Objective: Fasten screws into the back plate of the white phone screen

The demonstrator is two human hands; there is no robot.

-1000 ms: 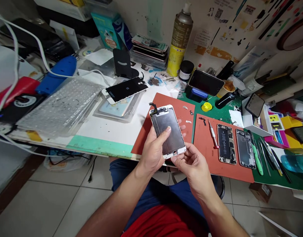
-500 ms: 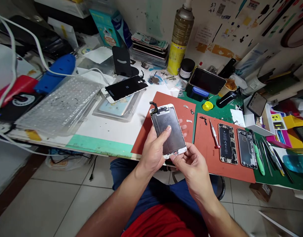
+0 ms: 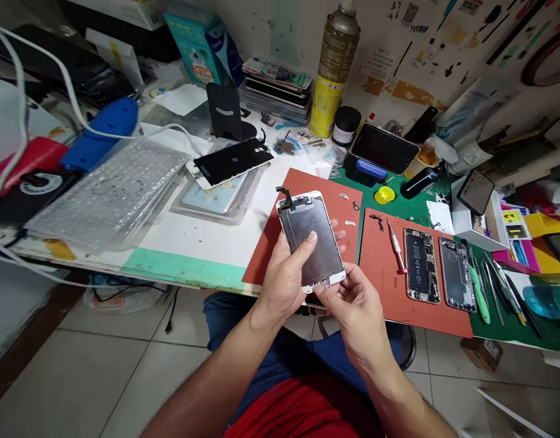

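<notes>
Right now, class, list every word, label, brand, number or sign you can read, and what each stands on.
Nothing reads with certainty.
Pale wall: dark handwriting, blurred.
Teal cardboard box: print, blurred.
Tall yellow-and-brown can: print, too small.
Black rectangular battery: white print, too small.
Held white-framed dark screen panel: no text seen.

- I get the strongest light on the white desktop point(image 3: 207, 237), mid-scene.
- Glints speckle the bubble wrap point(image 3: 111, 188) at left; the phone display assembly point(image 3: 305, 228) shows a dull grey sheen.
- My far left corner and near floor tiles point(image 3: 106, 365) are dim.
- Wide-angle stretch skews my edges; the wall label's point(image 3: 378, 62) print blurs.
</notes>
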